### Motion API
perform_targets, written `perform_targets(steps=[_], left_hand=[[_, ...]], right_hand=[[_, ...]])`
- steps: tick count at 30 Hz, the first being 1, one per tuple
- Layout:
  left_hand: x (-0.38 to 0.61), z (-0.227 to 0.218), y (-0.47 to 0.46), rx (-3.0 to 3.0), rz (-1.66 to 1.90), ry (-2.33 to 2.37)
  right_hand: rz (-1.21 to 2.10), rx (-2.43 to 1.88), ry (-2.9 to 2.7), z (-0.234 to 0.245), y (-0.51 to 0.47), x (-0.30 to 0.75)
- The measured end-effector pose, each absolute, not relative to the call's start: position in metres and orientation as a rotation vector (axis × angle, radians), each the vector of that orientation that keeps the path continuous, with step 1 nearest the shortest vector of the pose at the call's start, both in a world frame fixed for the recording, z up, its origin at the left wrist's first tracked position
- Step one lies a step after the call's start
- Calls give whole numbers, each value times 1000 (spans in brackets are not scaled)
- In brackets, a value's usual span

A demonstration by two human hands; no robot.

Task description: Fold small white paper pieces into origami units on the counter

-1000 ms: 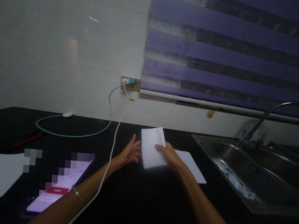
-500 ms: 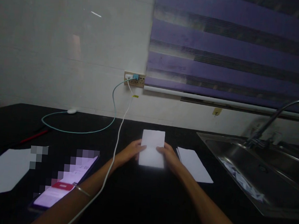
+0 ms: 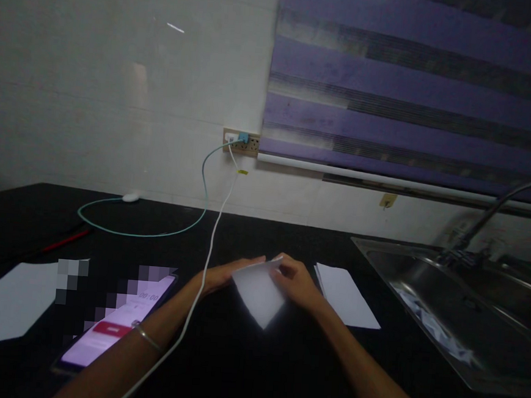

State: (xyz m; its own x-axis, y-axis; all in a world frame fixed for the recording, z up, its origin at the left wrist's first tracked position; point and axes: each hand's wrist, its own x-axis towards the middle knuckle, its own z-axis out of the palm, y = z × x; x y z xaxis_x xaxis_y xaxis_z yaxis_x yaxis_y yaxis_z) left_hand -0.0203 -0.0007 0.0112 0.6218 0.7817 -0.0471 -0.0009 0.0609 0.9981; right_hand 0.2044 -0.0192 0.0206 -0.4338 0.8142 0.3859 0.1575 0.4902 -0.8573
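A small white sheet of paper (image 3: pixel 260 293) is turned cornerwise over the dark counter, one corner pointing toward me. My right hand (image 3: pixel 296 280) pinches its upper right corner between thumb and fingers. Along the upper left edge, my left hand (image 3: pixel 227 274) holds the sheet from behind; the paper hides part of its fingers. A bracelet (image 3: pixel 147 337) circles my left wrist. Just right of my right hand lies a small stack of white paper (image 3: pixel 347 296).
A lit phone (image 3: pixel 115 328) lies beside my left forearm, with a larger white sheet (image 3: pixel 4 307) farther left. A white cable (image 3: pixel 209 250) crosses over my left arm from the wall socket (image 3: pixel 254 144). At right is a steel sink (image 3: pixel 449 311) with a faucet (image 3: pixel 484 219).
The sheet, upright and square between both hands before, has turned cornerwise and tipped. My right hand has shifted to its upper corner, and my left hand has slid behind its edge.
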Motion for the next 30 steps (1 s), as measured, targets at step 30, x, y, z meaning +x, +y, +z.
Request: perform_targets(steps=[30], left_hand=[[3, 21, -10, 1413, 1008, 848]], right_hand=[[1028, -1013, -1606, 26, -30, 195]])
